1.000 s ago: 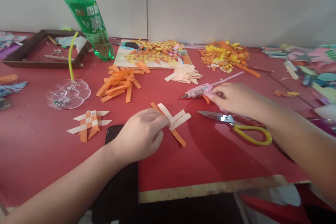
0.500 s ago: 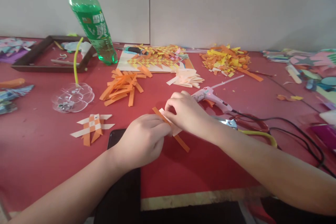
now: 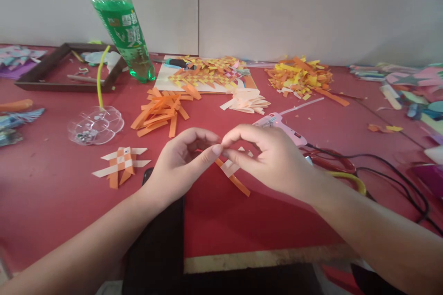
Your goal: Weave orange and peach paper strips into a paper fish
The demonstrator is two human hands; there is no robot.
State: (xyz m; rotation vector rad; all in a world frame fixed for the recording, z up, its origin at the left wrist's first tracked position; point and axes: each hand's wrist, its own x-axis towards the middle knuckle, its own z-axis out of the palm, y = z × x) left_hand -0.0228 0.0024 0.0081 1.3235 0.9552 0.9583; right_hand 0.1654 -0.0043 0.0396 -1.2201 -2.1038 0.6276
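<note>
My left hand (image 3: 183, 159) and my right hand (image 3: 273, 156) meet at their fingertips above the table. Both are closed in a pinch, thumb against finger; whatever lies between the tips is too small to make out. Below them an orange paper strip (image 3: 240, 185) lies slantwise on the red tabletop, with a pale paper strip (image 3: 229, 168) across it, partly hidden by my right hand. To the left rests a woven orange and pale paper fish (image 3: 121, 163). Loose orange strips (image 3: 157, 113) and pale strips (image 3: 247, 100) are heaped behind my hands.
A pink glue gun (image 3: 290, 132) with a black cord lies just beyond my right hand. At the back left a green bottle (image 3: 128, 39) stands beside a dark frame (image 3: 65, 86). A clear flower-shaped palette (image 3: 107, 124) and a yellow-orange paper heap (image 3: 299, 77) are also there.
Both hands have come off the crossed strips, which now lie on the table. Their fingertips have moved together in a pinch above them.
</note>
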